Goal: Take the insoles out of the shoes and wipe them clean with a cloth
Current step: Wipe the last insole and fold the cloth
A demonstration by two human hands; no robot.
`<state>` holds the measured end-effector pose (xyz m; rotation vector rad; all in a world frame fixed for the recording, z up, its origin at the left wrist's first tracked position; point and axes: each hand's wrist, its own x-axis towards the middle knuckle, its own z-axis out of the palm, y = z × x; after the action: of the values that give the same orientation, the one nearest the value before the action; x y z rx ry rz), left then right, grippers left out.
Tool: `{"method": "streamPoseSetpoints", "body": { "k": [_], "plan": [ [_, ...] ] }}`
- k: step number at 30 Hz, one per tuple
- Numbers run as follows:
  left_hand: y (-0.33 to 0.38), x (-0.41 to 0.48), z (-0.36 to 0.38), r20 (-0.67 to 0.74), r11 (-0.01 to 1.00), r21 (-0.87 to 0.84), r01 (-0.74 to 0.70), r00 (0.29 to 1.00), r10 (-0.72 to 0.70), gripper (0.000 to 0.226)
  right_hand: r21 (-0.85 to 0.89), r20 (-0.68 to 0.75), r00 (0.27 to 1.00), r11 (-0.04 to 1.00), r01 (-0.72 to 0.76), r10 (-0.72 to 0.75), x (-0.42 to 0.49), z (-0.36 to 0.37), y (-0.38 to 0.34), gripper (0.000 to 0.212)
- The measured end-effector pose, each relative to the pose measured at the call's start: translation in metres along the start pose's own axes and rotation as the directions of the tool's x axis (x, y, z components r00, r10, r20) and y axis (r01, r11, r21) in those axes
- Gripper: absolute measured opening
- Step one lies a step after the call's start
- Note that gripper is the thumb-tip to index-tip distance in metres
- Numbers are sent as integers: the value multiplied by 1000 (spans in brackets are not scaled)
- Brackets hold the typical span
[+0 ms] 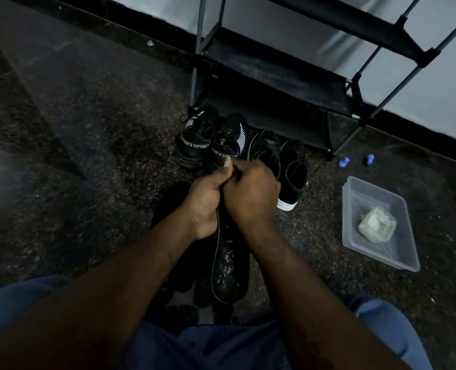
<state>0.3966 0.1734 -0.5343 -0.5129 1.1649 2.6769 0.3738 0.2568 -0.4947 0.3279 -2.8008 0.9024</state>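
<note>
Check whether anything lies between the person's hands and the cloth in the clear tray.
Only the heel of the white-soled shoe, on the floor just right of the right hand. Beyond it, bare floor to the open tray holding the cloth. That hand and the left hand grip an insole.

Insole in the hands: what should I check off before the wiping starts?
1. Insole out of its shoe: ok. The insole hangs in front of the person, clear of the shoes.
2. Firm hold: ok. Left hand and right hand both grip its top end.
3. Cloth in hand: not ok. The cloth lies in the clear tray on the floor to the right.
4. One of the hands free to fetch it: not ok. Both are on the insole.
5. Insole dirty: cannot tell. Pale specks show, either dirt or pattern.
</note>
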Motion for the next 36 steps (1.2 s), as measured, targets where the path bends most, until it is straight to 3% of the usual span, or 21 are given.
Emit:
{"method": "streamPoseSetpoints", "body": {
  "k": [3,5,6,7,8,10,12,14,20,23,30,36],
  "plan": [
    [9,-1,-1,-18,997,-71,11,1000,-12,46,390,-4,989,911,-138,151,9,-7,15,28],
    [12,-1,0,-58,997,-74,0,998,-4,43,664,106,945,685,-299,309,12,-14,27,25],
    [12,-1,1,-86,998,-56,-15,996,11,38,748,164,927,570,-341,338,12,-18,31,24],
    [13,-1,2,-102,999,-44,-26,995,22,32,781,189,924,520,-346,331,10,-21,35,25],
    [12,-1,2,-109,999,-34,-32,994,28,27,783,175,936,534,-320,305,7,-24,39,25],
    [13,-1,3,-114,999,-29,-26,993,23,24,687,86,975,697,-207,205,0,-27,49,26],
    [13,-1,3,-107,1000,-18,-22,994,20,28,447,-19,1000,894,3,7,-5,-25,61,28],
    [11,-4,6,-91,1000,10,-6,996,7,34,187,-84,980,963,195,-182,-6,-20,66,30],
    [1,-8,11,-87,1000,20,21,996,-19,40,-119,-10,939,932,341,-345,2,-12,49,41],
    [3,-6,9,-121,1000,-22,-4,993,1,42,-280,-8,936,899,336,-352,-1,-15,48,48],
    [10,-3,4,-150,1000,-26,-14,989,10,43,-247,-62,945,922,298,-322,-42,-10,62,44],
    [1,-5,9,-81,998,59,-6,997,11,21,-263,-137,965,947,181,-223,-23,-9,52,42]
  ]
}}
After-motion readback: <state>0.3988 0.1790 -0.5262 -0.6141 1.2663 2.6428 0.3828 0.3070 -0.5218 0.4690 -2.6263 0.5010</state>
